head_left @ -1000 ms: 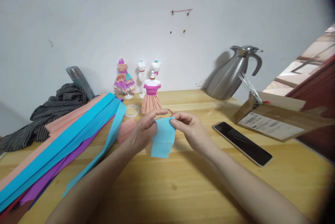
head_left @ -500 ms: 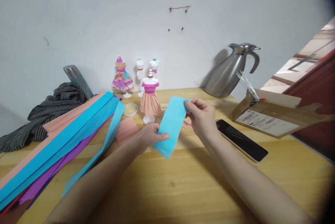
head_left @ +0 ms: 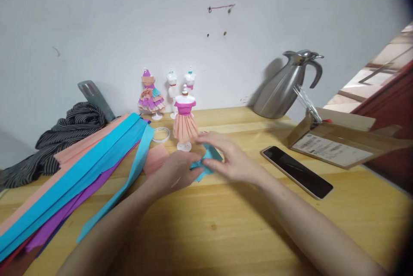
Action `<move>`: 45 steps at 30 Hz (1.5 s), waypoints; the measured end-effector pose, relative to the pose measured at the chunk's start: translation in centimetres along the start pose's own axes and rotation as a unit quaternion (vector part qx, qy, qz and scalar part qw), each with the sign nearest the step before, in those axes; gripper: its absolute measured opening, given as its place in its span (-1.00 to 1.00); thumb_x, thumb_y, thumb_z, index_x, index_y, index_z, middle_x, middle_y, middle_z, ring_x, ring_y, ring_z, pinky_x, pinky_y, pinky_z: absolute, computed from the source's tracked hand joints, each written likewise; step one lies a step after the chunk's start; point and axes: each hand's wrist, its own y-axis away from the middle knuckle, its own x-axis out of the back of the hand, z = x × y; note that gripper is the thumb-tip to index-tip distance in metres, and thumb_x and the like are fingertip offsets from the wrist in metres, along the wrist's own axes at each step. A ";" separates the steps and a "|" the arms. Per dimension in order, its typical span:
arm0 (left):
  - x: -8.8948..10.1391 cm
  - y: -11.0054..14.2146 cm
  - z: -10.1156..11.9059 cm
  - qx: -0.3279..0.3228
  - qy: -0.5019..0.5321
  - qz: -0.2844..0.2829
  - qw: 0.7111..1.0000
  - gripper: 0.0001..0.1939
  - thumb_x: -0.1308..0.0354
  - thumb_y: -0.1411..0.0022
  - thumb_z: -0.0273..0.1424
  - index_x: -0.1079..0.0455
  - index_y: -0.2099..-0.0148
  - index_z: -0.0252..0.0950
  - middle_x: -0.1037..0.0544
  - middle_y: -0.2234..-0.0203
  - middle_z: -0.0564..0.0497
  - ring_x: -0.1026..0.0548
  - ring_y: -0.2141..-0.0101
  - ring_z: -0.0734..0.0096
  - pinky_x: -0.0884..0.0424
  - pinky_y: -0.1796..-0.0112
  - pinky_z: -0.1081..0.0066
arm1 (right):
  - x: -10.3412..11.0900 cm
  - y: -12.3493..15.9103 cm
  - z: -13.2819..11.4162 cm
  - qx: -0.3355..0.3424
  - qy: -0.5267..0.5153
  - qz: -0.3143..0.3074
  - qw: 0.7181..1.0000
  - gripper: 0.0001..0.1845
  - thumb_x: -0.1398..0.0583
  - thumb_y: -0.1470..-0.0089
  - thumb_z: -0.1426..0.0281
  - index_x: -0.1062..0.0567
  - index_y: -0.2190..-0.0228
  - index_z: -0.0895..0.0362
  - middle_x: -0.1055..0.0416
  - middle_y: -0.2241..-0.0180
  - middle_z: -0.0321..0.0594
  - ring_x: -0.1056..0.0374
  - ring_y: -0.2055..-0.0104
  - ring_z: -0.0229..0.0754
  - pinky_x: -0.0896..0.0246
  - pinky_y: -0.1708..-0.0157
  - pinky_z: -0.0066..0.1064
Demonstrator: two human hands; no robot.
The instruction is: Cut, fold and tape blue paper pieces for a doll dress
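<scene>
Wooden table (head_left: 213, 233) | blue paper (head_left: 212, 154): stretched earlier, now bunched | left hand (head_left: 177, 168): grip pinching it | right hand (head_left: 237, 160): grip blurred, can't tell

The table (head_left: 213, 233) is made of yellow wood, and you can see the lines in it. Long crepe paper strips (head_left: 77, 173) in peach, blue and purple lie in a pile on the left of the frame, next to a bunched black striped cloth (head_left: 74, 123). Nearer the middle lie a peach paper piece (head_left: 155, 159) and a white ring (head_left: 167, 130). Behind them stand a tiny dress form in a peach skirt (head_left: 185, 125), one in a ruffled dress (head_left: 151, 97) and two white dress forms (head_left: 171, 91). A smartphone (head_left: 297, 172) lies face up on the right, near an open cardboard box (head_left: 335, 149). A shiny steel jug (head_left: 280, 91) stands at the upper right.
</scene>
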 end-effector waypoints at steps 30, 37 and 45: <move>1.2 -0.7 0.4 0.109 0.440 0.050 0.890 -0.67 -0.23 -0.07 -0.17 -0.41 0.52 -0.36 -0.41 0.62 0.06 -0.36 0.51 0.46 -0.31 0.40 0.44 | -1.5 -0.2 -1.1 -0.249 -0.291 0.063 0.922 -0.72 -0.29 0.18 0.41 -0.51 0.30 0.13 -0.40 0.50 -0.34 -0.30 0.49 -0.31 -0.23 0.46 -0.41; 0.8 -0.9 0.3 0.111 0.429 0.078 0.893 -0.71 -0.23 -0.03 -0.22 -0.38 0.53 -0.35 -0.38 0.62 0.09 -0.31 0.52 0.49 -0.26 0.41 0.44 | -1.6 -0.1 -1.0 -0.235 -0.291 0.074 0.924 -0.66 -0.30 0.18 0.44 -0.51 0.25 0.13 -0.36 0.52 -0.37 -0.27 0.51 -0.33 -0.20 0.48 -0.43; 1.3 -0.9 0.6 0.093 0.404 0.108 0.904 -0.79 -0.24 -0.03 -0.29 -0.40 0.47 -0.34 -0.47 0.53 0.03 -0.42 0.38 0.39 -0.31 0.30 0.40 | -1.7 0.0 -0.9 -0.185 -0.190 0.094 0.960 -0.69 -0.25 0.12 0.46 -0.55 0.24 0.11 -0.39 0.50 -0.32 -0.30 0.47 -0.28 -0.25 0.43 -0.39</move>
